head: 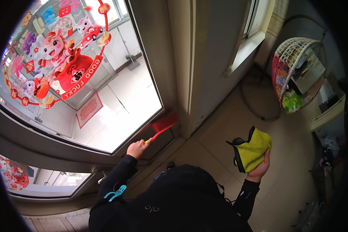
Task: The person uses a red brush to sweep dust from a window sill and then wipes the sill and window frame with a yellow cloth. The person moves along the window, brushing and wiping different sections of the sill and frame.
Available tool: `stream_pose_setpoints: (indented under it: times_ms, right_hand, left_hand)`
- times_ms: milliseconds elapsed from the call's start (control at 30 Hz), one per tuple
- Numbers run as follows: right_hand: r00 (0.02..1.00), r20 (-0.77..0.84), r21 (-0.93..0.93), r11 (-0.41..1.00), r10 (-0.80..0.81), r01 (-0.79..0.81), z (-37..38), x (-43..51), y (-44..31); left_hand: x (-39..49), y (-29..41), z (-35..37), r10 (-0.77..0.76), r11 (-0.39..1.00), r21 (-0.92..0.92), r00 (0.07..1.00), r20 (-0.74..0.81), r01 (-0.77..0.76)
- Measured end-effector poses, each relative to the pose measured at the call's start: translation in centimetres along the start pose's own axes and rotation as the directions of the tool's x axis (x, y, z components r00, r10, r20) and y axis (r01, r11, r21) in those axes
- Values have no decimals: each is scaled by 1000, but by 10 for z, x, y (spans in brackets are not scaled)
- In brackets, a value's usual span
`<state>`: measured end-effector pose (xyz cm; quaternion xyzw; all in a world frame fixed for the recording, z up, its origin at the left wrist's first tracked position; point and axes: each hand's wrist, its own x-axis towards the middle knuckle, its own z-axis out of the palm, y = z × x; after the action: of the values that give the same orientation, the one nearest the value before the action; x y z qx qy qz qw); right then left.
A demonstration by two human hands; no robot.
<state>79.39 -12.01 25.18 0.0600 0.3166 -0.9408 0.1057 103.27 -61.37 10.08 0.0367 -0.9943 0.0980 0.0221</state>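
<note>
My left hand (137, 148) grips the yellow handle end of a red brush (160, 132). The brush head looks blurred and lies close to the lower corner of a glazed door (159, 95), just below the glass; whether it touches the door cannot be told. On the other side, my right hand (261, 170) holds a yellow-green cloth (254, 152) with black edging, bunched up and clear of the wall. The palm is under the cloth, which hides most of the fingers. A light-blue plastic clip (116, 193) is fastened to my left sleeve.
Colourful festive stickers (61, 55) cover the upper glass. A metal door handle (102, 177) juts out near my left forearm. To the right hangs a woven basket chair (295, 72) filled with bags and cloth, its curved stand (250, 108) reaching the tiled floor (211, 145). A windowsill (246, 53) is above.
</note>
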Motion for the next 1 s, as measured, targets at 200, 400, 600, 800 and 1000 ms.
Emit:
stream_pose_setpoints:
  times_ms: [200, 400, 600, 800, 1000]
  right_hand:
    - [999, -30, -15, 1000, 11, -12, 5, -3, 0]
    - [998, 45, 10, 998, 54, -55, 18, 11, 11]
    - [990, 119, 16, 997, 69, -71, 21, 13, 15]
    - [1000, 16, 14, 1000, 4, -4, 0, -1, 2]
    - [999, -23, -10, 999, -31, 30, -14, -6, -10]
  left_hand:
    - [26, 24, -78, -131, 941, -336, 862, -490, -48]
    - [139, 8, -183, -284, 894, -412, 484, -827, -178]
    - [189, -9, -147, -219, 906, -401, 665, -714, -132]
    - [118, 12, -31, 81, 911, -408, 996, 47, -55]
    - [139, 7, -82, 36, 851, -424, 839, -542, -310]
